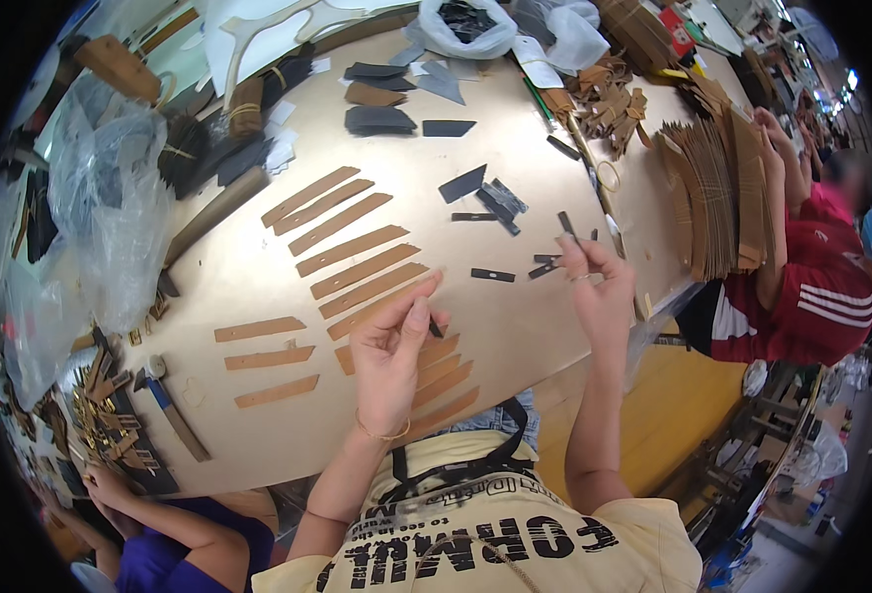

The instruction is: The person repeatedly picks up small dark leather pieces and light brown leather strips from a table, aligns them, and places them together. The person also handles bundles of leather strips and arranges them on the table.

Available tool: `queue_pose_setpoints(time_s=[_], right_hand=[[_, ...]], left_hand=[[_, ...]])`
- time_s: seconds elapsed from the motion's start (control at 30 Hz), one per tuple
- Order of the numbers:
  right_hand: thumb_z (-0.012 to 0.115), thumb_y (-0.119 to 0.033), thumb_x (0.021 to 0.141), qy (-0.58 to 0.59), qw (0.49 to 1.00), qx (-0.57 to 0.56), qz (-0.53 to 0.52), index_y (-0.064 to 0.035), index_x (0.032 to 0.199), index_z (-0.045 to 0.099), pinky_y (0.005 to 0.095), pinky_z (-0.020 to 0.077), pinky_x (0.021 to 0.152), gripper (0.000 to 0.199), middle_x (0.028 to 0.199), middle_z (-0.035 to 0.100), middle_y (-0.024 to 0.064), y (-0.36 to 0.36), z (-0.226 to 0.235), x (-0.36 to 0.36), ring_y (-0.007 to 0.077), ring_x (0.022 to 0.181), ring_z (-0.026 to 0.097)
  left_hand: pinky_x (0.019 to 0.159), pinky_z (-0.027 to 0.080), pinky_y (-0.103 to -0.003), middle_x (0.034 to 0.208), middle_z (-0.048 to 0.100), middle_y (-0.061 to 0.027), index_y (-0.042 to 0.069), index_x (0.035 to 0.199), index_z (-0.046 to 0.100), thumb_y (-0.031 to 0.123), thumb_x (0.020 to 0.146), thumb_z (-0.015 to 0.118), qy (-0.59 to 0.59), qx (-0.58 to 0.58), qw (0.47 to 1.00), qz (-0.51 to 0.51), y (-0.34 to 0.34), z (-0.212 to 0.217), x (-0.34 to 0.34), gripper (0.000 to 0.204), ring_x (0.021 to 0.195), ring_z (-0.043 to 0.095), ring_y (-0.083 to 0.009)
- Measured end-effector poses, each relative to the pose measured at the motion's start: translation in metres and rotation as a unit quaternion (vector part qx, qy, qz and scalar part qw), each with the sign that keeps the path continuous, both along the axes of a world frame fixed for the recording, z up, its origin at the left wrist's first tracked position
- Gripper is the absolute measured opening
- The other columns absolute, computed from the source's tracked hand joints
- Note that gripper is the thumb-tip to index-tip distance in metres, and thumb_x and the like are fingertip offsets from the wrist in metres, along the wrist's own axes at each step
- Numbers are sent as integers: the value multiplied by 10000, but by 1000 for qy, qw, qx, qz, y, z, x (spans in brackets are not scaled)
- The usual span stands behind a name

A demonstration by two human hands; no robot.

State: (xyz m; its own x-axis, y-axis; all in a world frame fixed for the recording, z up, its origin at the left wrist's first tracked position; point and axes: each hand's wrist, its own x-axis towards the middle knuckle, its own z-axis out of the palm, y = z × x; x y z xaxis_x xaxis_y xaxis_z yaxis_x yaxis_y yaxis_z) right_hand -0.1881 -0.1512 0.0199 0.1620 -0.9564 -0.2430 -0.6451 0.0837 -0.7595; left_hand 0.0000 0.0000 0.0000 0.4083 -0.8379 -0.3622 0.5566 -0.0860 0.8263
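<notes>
My right hand (pixel 599 287) is closed in a pinch above the table, with a short black strip (pixel 566 223) standing up from its fingertips. Closer to my body, my left hand (pixel 388 341) is curled, thumb against fingers, around a small dark piece (pixel 436 328) that mostly hides inside it. Beneath and left of that hand lie several brown leather strips (pixel 362 272) with slanted ends, set in rows. Small black strips with slots (pixel 493 275) rest beside my right hand. Beyond them are dark overlapping patches (pixel 500 206).
Black and brown pieces (pixel 379 121) are stacked at the back. A hammer (pixel 174 405) and plastic bags (pixel 110 208) lie left. Right stands a row of brown leather pieces (pixel 698 198), near a person in red (pixel 811 287). Another person's arm (pixel 149 509) reaches in lower left.
</notes>
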Motion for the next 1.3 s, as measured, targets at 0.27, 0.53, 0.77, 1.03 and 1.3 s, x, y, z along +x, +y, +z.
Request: queue_pose_setpoints(time_s=[0.27,0.53,0.77,1.03,1.3], right_hand=[[662,-303,941,204,929,-303,-57,-45,1254,650,315,460,770,406,1023,616,129,19,-15,7,222,915,588],[708,-159,911,-303,940,-10,157,-15,1240,613,294,462,839,371,1157,623,81,68,0,27,168,989,579],[658,14,927,-402,909,57,92,28,1180,618,205,458,786,256,1044,637,42,81,-2,26,86,899,586],[666,1,923,-424,896,107,75,27,1132,626,207,462,744,214,935,633,27,71,3,19,81,823,582],[710,-12,868,-119,944,-301,58,-3,1052,647,302,478,759,194,1033,606,114,85,-3,29,233,893,601]], left_hand=[[784,484,-213,1047,589,-47,-9,1188,695,44,963,639,-17,-73,997,26,12,-5,-4,238,937,587,-96],[683,494,-208,973,663,-50,-24,1184,691,44,943,670,8,-67,998,-17,9,7,-17,251,785,604,-79],[679,506,-198,1023,699,-68,-32,1205,672,88,951,677,46,-63,997,-20,11,7,-28,281,808,631,-66],[637,508,-220,981,711,-105,-52,1162,668,105,979,635,32,-43,998,-35,11,5,-31,243,744,631,-96],[668,510,-227,978,712,-108,-33,1040,721,3,917,658,-358,-46,932,44,2,9,-32,143,755,633,-112]])
